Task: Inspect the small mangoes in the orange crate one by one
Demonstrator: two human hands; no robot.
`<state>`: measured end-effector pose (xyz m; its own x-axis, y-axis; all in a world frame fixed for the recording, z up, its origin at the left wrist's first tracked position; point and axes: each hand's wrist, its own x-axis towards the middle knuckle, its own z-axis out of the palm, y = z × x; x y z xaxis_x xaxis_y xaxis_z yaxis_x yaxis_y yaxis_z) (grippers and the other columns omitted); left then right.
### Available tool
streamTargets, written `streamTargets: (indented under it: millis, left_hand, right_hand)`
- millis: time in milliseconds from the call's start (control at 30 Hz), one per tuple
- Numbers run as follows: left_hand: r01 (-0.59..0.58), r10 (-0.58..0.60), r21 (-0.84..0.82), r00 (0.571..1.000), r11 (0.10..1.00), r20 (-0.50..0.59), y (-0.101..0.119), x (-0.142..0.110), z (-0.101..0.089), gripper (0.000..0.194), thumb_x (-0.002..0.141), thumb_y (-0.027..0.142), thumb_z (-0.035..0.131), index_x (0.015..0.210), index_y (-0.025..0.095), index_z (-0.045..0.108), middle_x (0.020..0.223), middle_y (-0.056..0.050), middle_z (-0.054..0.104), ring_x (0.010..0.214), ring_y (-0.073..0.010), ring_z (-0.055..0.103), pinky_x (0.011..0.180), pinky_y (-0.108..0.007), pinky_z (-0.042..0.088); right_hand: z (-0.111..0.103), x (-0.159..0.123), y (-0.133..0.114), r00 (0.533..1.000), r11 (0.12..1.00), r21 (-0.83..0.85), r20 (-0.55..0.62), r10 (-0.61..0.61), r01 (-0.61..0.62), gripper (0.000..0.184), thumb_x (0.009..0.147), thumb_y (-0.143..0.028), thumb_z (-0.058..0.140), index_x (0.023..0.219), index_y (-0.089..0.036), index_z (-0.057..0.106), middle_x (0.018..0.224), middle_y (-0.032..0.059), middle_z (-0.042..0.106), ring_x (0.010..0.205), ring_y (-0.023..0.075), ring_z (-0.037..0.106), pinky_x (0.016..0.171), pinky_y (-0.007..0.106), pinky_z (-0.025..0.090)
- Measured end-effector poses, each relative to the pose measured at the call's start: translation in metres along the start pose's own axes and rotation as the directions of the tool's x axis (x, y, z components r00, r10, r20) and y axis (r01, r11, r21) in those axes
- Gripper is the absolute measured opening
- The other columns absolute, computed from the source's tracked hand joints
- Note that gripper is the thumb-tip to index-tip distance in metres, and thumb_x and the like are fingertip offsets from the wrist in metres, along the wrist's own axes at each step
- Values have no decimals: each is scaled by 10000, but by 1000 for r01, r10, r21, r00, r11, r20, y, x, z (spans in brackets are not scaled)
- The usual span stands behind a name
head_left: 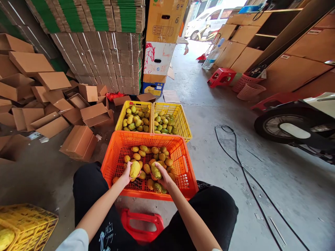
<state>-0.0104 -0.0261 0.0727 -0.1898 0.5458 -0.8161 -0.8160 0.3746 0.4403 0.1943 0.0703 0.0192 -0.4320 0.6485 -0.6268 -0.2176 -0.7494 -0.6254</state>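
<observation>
My left hand [127, 174] is closed around a yellow papaya [134, 168] above the orange crate [192, 184]. To its right, my right hand [165, 177] grips a greener, yellow-tinged papaya [156, 171]. Both hands are over the front half of the crate, a short gap between them. Below them, many yellow-orange and brownish papayas [169, 162] lie loose on the crate's slotted bottom, mostly in the middle and right. The palms and some of the fingers are hidden behind the fruit.
Two yellow crates [187, 125] of greener papayas adjoin the orange crate's far side. A red plastic stool [142, 218] is between my knees. Cardboard boxes [78, 141] litter the left floor; another yellow crate [28, 223] stands front left. A black cable [242, 167] and motorbike wheel [277, 125] are right.
</observation>
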Motion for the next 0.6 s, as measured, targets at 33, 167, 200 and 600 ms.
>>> streamTargets:
  millis: [33,167,200,600]
  left_hand:
    - [-1,1,16,1000,1000,15,-1,0,0,327,1097,408,615,1228,130,727,885,-120,834,707,-258,823,666,-327,683]
    - [-85,80,163,996,983,40,-7,4,-1,183,1068,325,726,1143,163,687,826,-59,800,649,-204,775,616,-266,626]
    - [-107,99,195,994,975,51,-8,6,-2,179,1050,299,770,1127,175,667,826,-49,794,653,-194,769,624,-258,620]
    - [-205,193,309,979,929,69,-11,3,-5,360,869,366,966,1017,225,669,880,-17,768,912,-208,793,712,-225,579]
  right_hand:
    - [0,-1,0,1000,1000,-16,0,9,-9,521,688,-464,1047,1034,-256,717,973,15,823,929,244,812,758,325,697]
    - [4,-5,-2,997,997,2,-24,75,-75,446,760,-433,972,1069,-234,719,1001,59,841,915,280,835,758,362,698]
    - [5,-6,-3,995,996,16,-41,93,-92,410,792,-433,938,1072,-235,713,983,62,838,912,287,839,756,365,698]
    - [15,-8,-15,976,975,111,-77,202,-193,471,972,-705,699,1062,-244,669,889,114,825,771,304,818,587,353,630]
